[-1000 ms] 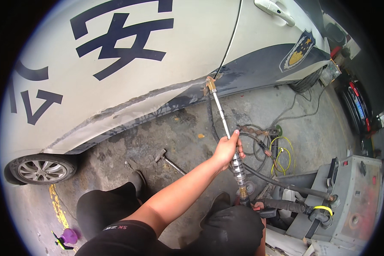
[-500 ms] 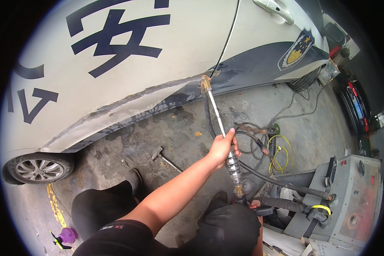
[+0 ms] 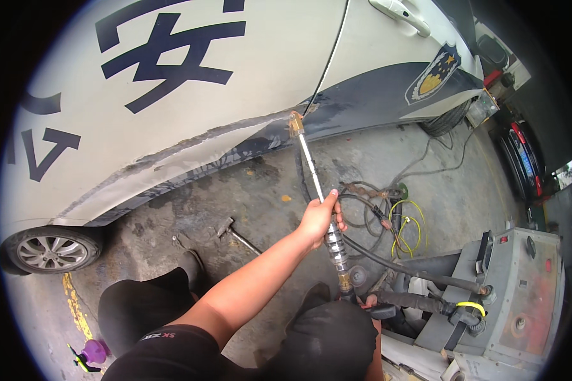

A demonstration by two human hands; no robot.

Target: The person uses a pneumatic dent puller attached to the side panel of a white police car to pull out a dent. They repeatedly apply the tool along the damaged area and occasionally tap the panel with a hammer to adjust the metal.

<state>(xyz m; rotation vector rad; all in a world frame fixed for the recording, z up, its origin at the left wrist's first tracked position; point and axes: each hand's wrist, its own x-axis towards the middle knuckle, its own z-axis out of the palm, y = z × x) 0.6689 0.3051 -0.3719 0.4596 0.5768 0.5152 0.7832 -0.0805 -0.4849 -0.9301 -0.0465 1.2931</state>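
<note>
Rod tool (image 3: 313,170): slants between the car's lower side and the right knee (image 3: 337,327); its brass tip (image 3: 297,124) sits near the door seam (image 3: 330,60), apparently against the bodywork.
Left hand (image 3: 319,219): fingers wrapped around the rod tool just above the ribbed sleeve (image 3: 335,249), thumb pointing toward the tip.
Right hand (image 3: 367,301): beside the tool's lower end, mostly hidden behind the knee; how far its fingers close cannot be told.
Step in hand: seemingly, holding the tip to the bodywork.
Next move calls for: probably a firm, straight line along the tool.
Car side (image 3: 270,79): white and dark, with a rough gray strip (image 3: 203,137).
Concrete floor (image 3: 254,197): stained, bearing a hammer (image 3: 240,237) and a purple bottle (image 3: 94,351).
Room: a gray machine (image 3: 532,279) stands at right; another car (image 3: 518,159) is beyond.
</note>
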